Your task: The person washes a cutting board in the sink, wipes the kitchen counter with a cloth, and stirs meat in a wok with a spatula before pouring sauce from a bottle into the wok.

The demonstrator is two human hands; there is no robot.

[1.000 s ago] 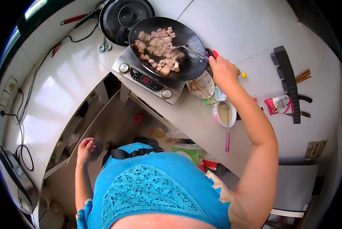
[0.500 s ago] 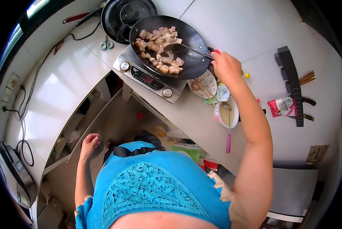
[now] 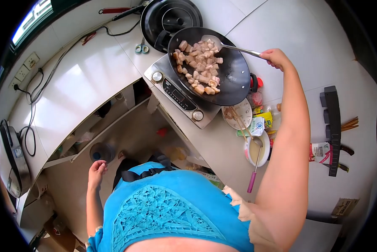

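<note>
Nearest to our body, we are holding our left hand [image 3: 97, 167] low, well to the near left of the big black wok [image 3: 234, 77]. Its fingers are curling loosely and we are seeing nothing in them, but whether the tips are touching, we cannot tell. To the near right of the wok, a metal ladle with purple handle [image 3: 251, 183] is leaning in a white oval bowl [image 3: 247, 155] of pale liquid. Closer to the wok, a patterned white plate [image 3: 243, 110] is lying just beside its near right edge. Under the wok, a silver electric cooker [image 3: 178, 95] is standing. Inside the wok, small pale pieces of meat [image 3: 200, 67] are lying mostly on the left side. We are closing our right hand [image 3: 276, 58] on the handle end of a long metal spatula [image 3: 242, 49], to the right of the wok. The spatula is pointing leftward over the wok, its blade resting at the far edge of the meat. So our right hand is much nearer to the meat than our left. Beyond the wok, to the left, a round black lid [image 3: 167, 21] is lying.
</note>
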